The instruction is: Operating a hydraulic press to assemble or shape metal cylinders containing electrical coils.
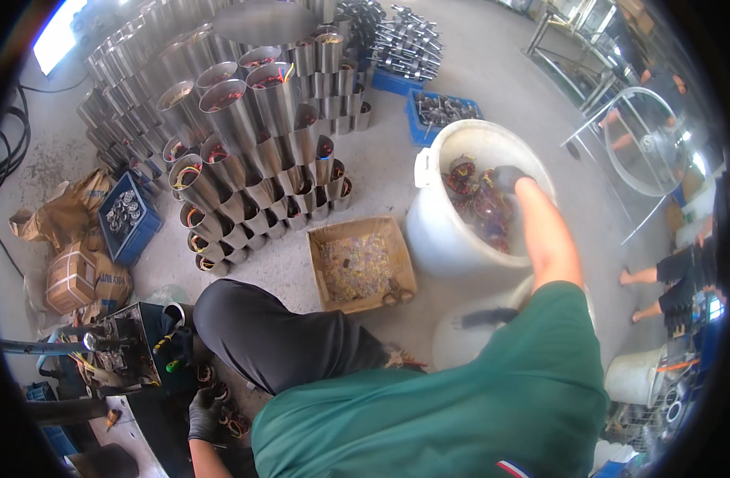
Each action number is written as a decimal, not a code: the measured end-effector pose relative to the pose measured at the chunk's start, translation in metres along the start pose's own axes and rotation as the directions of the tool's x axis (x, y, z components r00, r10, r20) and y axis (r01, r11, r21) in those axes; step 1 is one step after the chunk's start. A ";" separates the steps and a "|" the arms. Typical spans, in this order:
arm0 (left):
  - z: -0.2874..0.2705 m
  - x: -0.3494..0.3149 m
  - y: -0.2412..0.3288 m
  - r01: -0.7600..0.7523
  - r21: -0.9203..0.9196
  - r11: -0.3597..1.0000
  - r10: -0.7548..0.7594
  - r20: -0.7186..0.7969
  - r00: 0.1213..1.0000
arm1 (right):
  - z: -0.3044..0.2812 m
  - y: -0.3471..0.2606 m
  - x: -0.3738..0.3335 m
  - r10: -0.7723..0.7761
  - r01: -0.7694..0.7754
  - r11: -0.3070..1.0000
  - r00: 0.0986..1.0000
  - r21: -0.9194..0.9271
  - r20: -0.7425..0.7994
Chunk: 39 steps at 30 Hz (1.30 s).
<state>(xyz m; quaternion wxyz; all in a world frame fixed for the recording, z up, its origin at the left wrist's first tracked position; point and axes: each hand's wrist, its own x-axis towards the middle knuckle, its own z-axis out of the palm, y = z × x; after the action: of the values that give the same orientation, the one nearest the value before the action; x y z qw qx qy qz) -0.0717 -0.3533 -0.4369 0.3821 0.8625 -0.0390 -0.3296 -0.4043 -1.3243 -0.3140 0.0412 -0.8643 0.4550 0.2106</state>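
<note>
My right hand (508, 178), in a dark glove, reaches down into a tall white plastic bin (421, 227). It is at the wound motor stators (490, 209) inside, which show reddish-brown coils and coloured leads; its fingers blur into the pile, so their grip is hidden. At the lower left is my left hand (205, 414), gloved in grey, with its fingers curled in beside several more wound stators (236, 422). What those fingers hold, if anything, cannot be made out. A machine with exposed wiring (122, 346) stands just beyond the left hand.
Stacked steel cylinders (257, 191), many with coloured wires inside, rise ahead. A cardboard box (361, 267) of small scraps sits before my knee. Blue crates (130, 219) of metal parts stand left and at the back (445, 111). Other people (676, 275) are at the right.
</note>
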 end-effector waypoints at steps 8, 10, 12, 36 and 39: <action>-0.009 -0.017 -0.012 0.021 0.131 0.991 -0.014 -0.054 0.998 | 0.068 0.035 0.032 0.150 -0.153 0.988 0.977 0.007 0.150; -0.010 -0.021 -0.015 -0.031 0.120 0.992 0.039 -0.061 0.997 | 0.083 0.046 0.039 0.167 -0.174 0.984 0.977 0.043 0.136; -0.012 -0.028 -0.013 -0.033 0.174 0.984 0.047 -0.081 0.996 | 0.098 0.054 0.049 0.170 -0.180 0.980 0.978 0.081 0.120; -0.017 -0.057 0.021 0.158 0.503 0.850 -0.103 -0.136 0.985 | 0.109 0.047 0.069 0.303 -0.303 0.952 0.953 -0.044 0.001; -0.017 -0.054 0.017 0.151 0.550 0.822 -0.082 -0.148 0.986 | 0.113 0.049 0.064 0.255 -0.254 0.966 0.967 -0.048 0.008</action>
<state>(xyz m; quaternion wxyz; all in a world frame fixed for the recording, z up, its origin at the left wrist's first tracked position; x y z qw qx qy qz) -0.1009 -0.3372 -0.3881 0.0942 0.9550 -0.0583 -0.2750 -0.4485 -1.3729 -0.4362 -0.0033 -0.7979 0.5569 0.2308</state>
